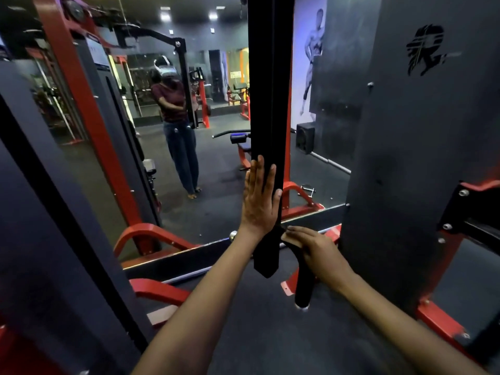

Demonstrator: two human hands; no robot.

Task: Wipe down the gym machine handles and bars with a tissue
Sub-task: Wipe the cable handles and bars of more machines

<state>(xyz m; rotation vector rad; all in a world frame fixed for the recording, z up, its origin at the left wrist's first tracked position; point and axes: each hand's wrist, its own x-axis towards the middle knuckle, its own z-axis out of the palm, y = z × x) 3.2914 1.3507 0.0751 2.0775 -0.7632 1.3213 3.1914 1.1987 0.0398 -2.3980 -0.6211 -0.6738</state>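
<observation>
Both hands are on the machine. Left hand [259,198] lies flat with straight fingers against the side of the black upright bar [270,104], thumb round its front edge, steadying rather than gripping. Right hand [311,247] rests on top of the black handle [304,288] that juts down and toward the camera just beside the bar's lower end; its fingers look loosely curved over the handle, though I cannot tell whether they close round it. No tissue shows: it may be under the right palm, or absent.

Judging by this, the step is wiping the handle where it meets the bar. Next calls for sliding the right hand down the handle to its tip, then working up the bar.

Beyond, a mirror [189,144] reflects the person, and red frames [89,117] stand around. Bar's top is cut off.
</observation>
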